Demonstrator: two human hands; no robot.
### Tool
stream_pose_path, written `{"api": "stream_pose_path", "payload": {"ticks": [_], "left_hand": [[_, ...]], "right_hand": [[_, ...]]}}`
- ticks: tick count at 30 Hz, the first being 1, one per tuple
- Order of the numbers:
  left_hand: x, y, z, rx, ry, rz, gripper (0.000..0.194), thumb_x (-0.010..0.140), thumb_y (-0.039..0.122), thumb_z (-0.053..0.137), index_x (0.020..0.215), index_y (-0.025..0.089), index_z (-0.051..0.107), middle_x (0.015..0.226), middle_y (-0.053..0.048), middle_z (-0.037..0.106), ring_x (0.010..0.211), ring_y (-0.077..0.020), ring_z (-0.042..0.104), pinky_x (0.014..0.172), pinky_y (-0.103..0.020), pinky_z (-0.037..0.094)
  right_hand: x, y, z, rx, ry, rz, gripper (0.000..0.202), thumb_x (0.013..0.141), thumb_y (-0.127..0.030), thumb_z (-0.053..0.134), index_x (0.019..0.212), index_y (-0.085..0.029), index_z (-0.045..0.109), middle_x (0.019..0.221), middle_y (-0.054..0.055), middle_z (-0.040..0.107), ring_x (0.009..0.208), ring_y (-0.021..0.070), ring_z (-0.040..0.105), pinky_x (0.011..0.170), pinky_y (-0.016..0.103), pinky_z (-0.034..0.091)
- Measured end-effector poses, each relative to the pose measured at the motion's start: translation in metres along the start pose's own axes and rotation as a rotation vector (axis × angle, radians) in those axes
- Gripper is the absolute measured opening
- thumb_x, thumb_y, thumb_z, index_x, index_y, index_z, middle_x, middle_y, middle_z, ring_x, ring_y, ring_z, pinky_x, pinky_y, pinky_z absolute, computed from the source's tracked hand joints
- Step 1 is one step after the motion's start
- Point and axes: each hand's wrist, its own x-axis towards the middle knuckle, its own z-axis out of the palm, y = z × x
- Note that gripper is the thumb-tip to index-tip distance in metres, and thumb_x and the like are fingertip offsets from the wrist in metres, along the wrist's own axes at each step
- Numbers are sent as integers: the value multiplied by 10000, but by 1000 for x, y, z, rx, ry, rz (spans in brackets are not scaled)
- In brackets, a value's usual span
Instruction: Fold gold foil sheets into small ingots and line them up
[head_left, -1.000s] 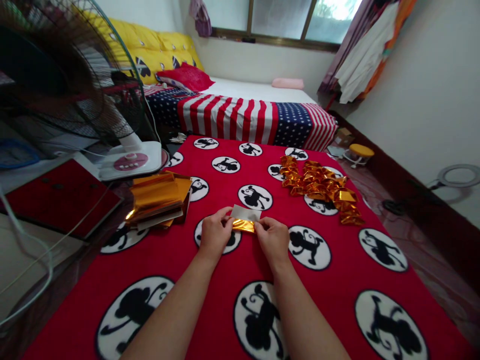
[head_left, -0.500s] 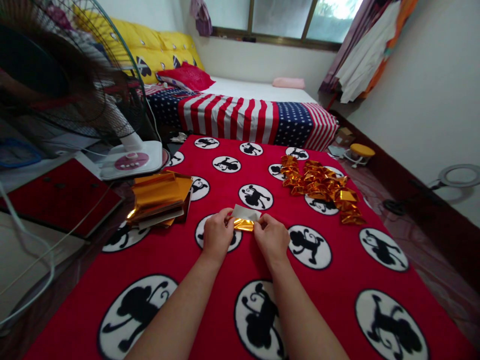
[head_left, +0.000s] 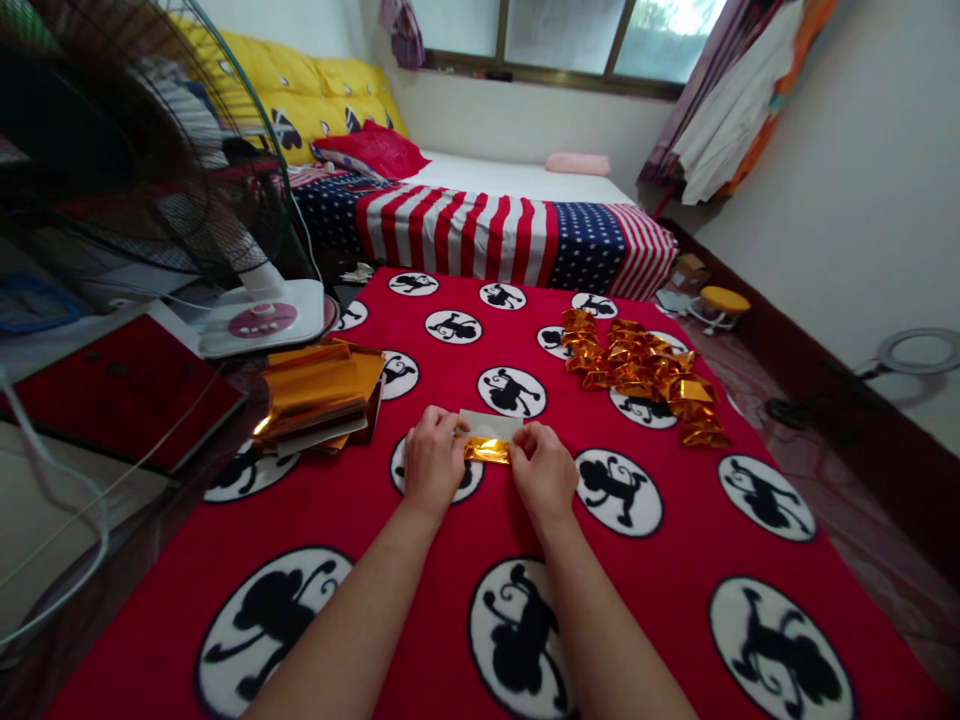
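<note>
**The left hand (head_left: pixel 433 455) has shifted a little on the gold paper (head_left: pixel 487 451)**

More of its grey side (head_left: pixel 491 424) shows now. Both hands pinch the paper, one at each end, over the red cloth (head_left: pixel 667 570). Gold sheets (head_left: pixel 316 388) lie piled left. Folded gold pieces (head_left: pixel 636 362) sit right. I can't see inside the cardboard box (head_left: pixel 688 271) beyond.

l hand (head_left: pixel 435 462) & r hand (head_left: pixel 544 472) are bare, ditto visible forearms (head_left: pixel 360 600).

Left hand (head_left: pixel 435 457) and right hand (head_left: pixel 545 470) at opposite ends of a gold sheet (head_left: pixel 487 450) over red cloth (head_left: pixel 484 530)
</note>
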Motion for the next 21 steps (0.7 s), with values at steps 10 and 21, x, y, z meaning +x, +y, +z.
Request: {"api": "stream_pose_path", "payload": {"ticks": [10, 21], "left_hand": [[5, -9, 3, -138, -145, 108, 210, 805, 115, 549, 810, 198, 742, 858, -47, 631, 853, -178, 599, 785, -289, 460], [5, -9, 0, -166, -195, 88, 116, 761, 272, 696, 843, 202, 740, 880, -45, 628, 848, -184, 597, 756, -289, 471]], "right_hand": [[-4, -10, -3, -77, -96, 28, 176, 866, -284, 559, 936, -280, 720, 951, 15, 632, 769, 171, 629, 630, 277, 362], [-14, -18, 8, -152, -36, 24, 292, 824, -475, 631, 990, -236, 656, 986, 55, 585, 877, 224, 614, 683, 304, 406]]}}
